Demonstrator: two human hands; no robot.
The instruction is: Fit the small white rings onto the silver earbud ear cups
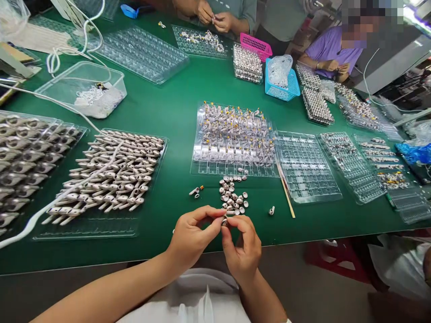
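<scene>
My left hand (193,235) and my right hand (243,246) meet at the table's near edge, both with fingertips pinched on a small silvery earbud shell (225,221). Fingers cover most of that piece. Just beyond them lies a loose pile of rounded earbud caps (231,197). To the left of the pile is an earbud stem piece (194,191) with an orange tab. A single earbud piece (271,210) lies to the right. Behind the pile stands a clear tray (202,167) filled with earbud parts bearing orange tabs.
Trays of earbud stem housings (114,170) stand at left, crossed by a white cable (76,190). A clear tub (116,96), an empty-celled tray (306,166), a thin stick (287,195) and a blue basket (281,92) also occupy the green table (158,98). Co-workers sit across it.
</scene>
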